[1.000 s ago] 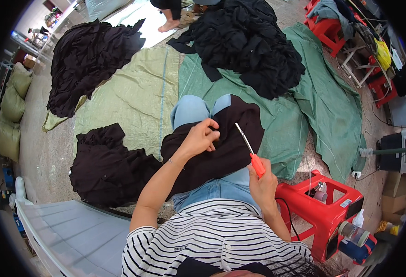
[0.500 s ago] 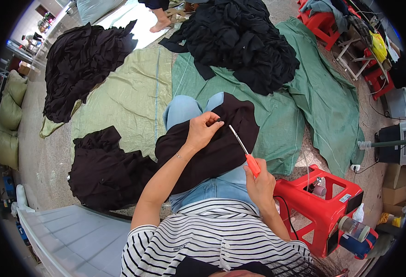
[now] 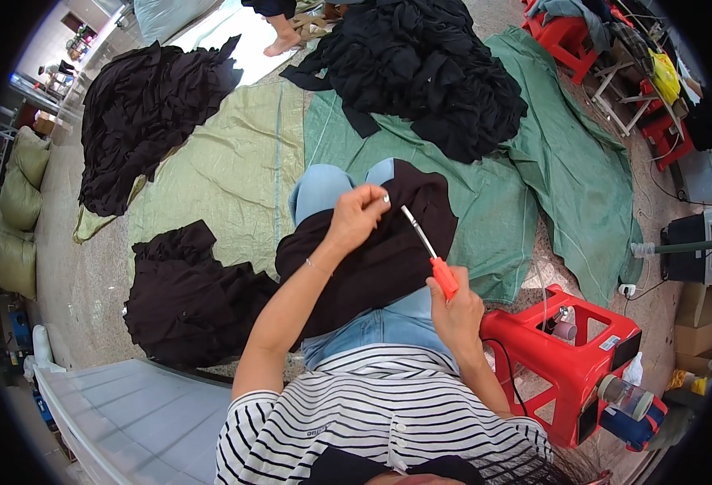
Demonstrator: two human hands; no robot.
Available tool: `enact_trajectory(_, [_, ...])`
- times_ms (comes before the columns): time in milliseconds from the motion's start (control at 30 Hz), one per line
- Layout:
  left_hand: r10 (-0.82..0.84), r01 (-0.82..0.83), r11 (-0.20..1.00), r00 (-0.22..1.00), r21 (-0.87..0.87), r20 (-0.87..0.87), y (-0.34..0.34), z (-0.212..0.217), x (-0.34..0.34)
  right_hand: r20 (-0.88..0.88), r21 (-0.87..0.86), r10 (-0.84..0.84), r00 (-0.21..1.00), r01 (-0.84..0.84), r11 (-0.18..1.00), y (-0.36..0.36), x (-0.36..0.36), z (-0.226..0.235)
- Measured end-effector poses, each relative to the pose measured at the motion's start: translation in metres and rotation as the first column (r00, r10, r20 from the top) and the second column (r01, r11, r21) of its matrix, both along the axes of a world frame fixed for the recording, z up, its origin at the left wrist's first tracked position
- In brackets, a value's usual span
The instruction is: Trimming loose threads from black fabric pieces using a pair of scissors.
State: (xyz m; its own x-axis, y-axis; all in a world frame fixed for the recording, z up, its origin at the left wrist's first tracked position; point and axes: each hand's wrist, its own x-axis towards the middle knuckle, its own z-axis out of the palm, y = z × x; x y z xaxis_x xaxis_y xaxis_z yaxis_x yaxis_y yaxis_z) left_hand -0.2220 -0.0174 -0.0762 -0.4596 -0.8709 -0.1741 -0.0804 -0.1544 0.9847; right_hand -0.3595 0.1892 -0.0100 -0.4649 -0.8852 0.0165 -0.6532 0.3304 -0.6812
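Across my lap lies a dark garment [image 3: 356, 271], draped over light blue jeans. My left hand [image 3: 360, 217] is raised above it, thumb and fingertips pinched together on a tiny pale piece [image 3: 386, 197] too small to name. Wrapped around the red handle of a tool [image 3: 445, 277] is my right hand [image 3: 458, 314]. The tool's slim metal shaft points up and left toward the left fingertips, with a gap between them. More dark cloth [image 3: 194, 303] bunches on the floor at my left and meets the garment on my lap.
Two heaps of dark clothing, a left heap [image 3: 150, 121] and a larger one [image 3: 420, 73], lie on yellowish [image 3: 218, 153] and green sheets [image 3: 574, 194]. A red stool [image 3: 526, 327] stands close on my right, a bottle beside it. Another person's bare foot [image 3: 281, 43] shows at the top.
My left hand has risen slightly, and a pale speck now shows at its fingertips where a dark bit showed before. The tool has shifted only a little.
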Motion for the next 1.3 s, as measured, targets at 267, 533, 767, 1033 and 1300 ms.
enact_trajectory(267, [-0.283, 0.417, 0.85, 0.877, -0.323, 0.389, -0.038, 0.052, 0.023, 0.007, 0.008, 0.011, 1.0, -0.011, 1.0, 0.012, -0.005, 0.006])
enact_trajectory(533, [-0.666, 0.779, 0.582, 0.292, 0.233, 0.686, -0.044, 0.056, 0.002, -0.018, 0.035, 0.236, 0.972, -0.235, 0.971, 0.03, 0.013, 0.025])
enact_trajectory(767, [-0.708, 0.565, 0.695, 0.43, 0.444, 0.56, -0.053, 0.051, 0.001, -0.011, 0.118, 0.243, 0.97, -0.241, 0.963, 0.027, 0.018, 0.027])
enact_trajectory(1033, [-0.694, 0.635, 0.678, 0.386, 0.371, 0.608, -0.053, 0.057, -0.002, -0.037, 0.114, 0.263, 0.964, -0.258, 0.96, 0.025, 0.015, 0.021])
enact_trajectory(1300, [-0.695, 0.577, 0.701, 0.419, 0.419, 0.584, -0.055, 0.048, -0.007, -0.002, 0.068, 0.209, 0.978, -0.208, 0.976, 0.024, 0.013, 0.021])
